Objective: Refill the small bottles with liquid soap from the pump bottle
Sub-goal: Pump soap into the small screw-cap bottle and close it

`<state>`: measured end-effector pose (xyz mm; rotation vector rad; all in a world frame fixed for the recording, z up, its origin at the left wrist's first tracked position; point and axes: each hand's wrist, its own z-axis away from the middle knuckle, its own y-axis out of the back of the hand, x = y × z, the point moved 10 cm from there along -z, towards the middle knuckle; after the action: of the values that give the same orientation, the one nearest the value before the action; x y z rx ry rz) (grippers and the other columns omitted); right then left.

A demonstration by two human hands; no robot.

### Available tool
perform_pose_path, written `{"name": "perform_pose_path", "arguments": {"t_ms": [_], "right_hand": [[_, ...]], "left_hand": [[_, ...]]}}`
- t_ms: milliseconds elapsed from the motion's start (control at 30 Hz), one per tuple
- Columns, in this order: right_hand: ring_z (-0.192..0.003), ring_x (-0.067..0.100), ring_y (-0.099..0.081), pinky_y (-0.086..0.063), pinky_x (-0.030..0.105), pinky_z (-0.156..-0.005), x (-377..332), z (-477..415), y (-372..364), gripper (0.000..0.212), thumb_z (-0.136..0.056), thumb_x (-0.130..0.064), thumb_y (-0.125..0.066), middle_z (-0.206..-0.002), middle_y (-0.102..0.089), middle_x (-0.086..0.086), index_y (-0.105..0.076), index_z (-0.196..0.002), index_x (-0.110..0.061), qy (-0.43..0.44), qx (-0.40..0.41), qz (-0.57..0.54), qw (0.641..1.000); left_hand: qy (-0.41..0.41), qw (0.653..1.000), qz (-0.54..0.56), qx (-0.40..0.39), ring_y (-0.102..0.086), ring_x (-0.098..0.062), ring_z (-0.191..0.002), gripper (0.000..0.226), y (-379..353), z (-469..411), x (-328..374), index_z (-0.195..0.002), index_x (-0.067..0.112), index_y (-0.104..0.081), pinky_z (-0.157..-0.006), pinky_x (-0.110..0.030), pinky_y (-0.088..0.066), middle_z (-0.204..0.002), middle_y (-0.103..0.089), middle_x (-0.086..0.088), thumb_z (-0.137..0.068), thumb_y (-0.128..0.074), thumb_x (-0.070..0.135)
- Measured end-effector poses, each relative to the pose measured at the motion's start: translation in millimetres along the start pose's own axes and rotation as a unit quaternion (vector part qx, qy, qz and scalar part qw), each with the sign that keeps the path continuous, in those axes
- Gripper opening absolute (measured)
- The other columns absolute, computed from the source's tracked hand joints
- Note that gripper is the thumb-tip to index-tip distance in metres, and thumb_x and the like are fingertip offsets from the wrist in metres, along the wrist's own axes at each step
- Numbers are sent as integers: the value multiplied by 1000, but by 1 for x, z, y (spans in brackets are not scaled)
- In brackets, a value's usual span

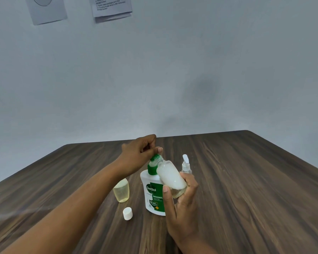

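A white pump bottle (151,194) with a green label and green pump collar stands mid-table. My left hand (139,155) sits on top of its pump head, fingers curled over it. My right hand (182,204) grips a small clear bottle (171,176), tilted with its open threaded neck against the pump nozzle; pale soap and foam fill most of it. A second small bottle (121,190) holding yellowish liquid stands uncapped to the left. Its white cap (127,213) lies in front.
A small clear spray bottle (186,165) stands just behind my right hand. The dark wood table (246,189) ends at a grey wall; its far edge runs right behind my left hand. Papers hang on the wall (110,8).
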<state>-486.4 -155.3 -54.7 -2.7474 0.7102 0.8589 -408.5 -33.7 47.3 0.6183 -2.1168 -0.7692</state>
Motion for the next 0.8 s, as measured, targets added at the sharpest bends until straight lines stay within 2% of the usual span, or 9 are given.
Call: {"name": "perform_pose_path", "arguments": {"t_ms": [100, 267, 367, 467, 600, 733, 800], "right_hand": [[-100, -1, -51, -46, 6, -66, 0, 1, 1, 49, -92, -64, -35, -112, -37, -33, -28, -125, -29, 7, 4, 0, 1000], [-100, -1, -50, -43, 2, -70, -3, 1, 4, 49, -93, -61, -35, -110, -41, -15, -31, -124, -24, 10, 19, -5, 1000], [-96, 2, -52, -46, 6, -65, -2, 0, 3, 48, -92, -63, -35, -111, -41, -19, -29, -125, -27, 10, 14, -1, 1000], [-98, 0, -51, -48, 9, -63, -1, 1, 3, 46, -92, -64, -34, -118, -38, -33, -26, -125, -33, 14, 14, 8, 1000], [-97, -1, -51, -46, 6, -65, -3, 1, 3, 42, -92, -63, -34, -108, -38, -29, -25, -123, -36, 19, 14, 11, 1000], [-100, -1, -49, -44, 4, -69, -2, 0, 4, 47, -92, -63, -34, -109, -38, -25, -30, -124, -29, 12, 21, -3, 1000], [-100, 0, -50, -47, 7, -67, -1, 0, 3, 45, -92, -64, -34, -110, -36, -30, -28, -123, -32, 10, 16, 0, 1000]], "left_hand": [[5, 1000, 3, -12, -39, -1, -55, 36, -2, 1, -2, -61, 28, -37, -79, -39, -29, -52, -39, 13, -89, -58, 36], [26, 999, 3, 20, -41, 2, -55, 37, -5, 7, -7, -59, 29, -38, -81, -39, -31, -52, -42, 14, -90, -58, 31], [20, 1000, 19, 10, -41, 1, -54, 36, -3, 5, -2, -60, 28, -37, -79, -39, -29, -51, -41, 13, -89, -58, 36], [3, 1000, 2, -13, -39, -1, -55, 34, -1, 2, 3, -62, 26, -37, -76, -39, -30, -52, -40, 13, -86, -57, 39], [10, 1000, -13, 1, -39, -1, -55, 35, 0, 3, 0, -61, 28, -37, -78, -40, -31, -51, -40, 13, -87, -56, 42], [23, 999, -18, 25, -42, 2, -56, 36, -3, 5, -3, -60, 30, -38, -86, -44, -35, -51, -43, 14, -90, -58, 31], [17, 999, -16, 25, -42, 2, -55, 36, -2, 5, -2, -60, 30, -38, -83, -43, -34, -51, -43, 15, -90, -58, 32]]}}
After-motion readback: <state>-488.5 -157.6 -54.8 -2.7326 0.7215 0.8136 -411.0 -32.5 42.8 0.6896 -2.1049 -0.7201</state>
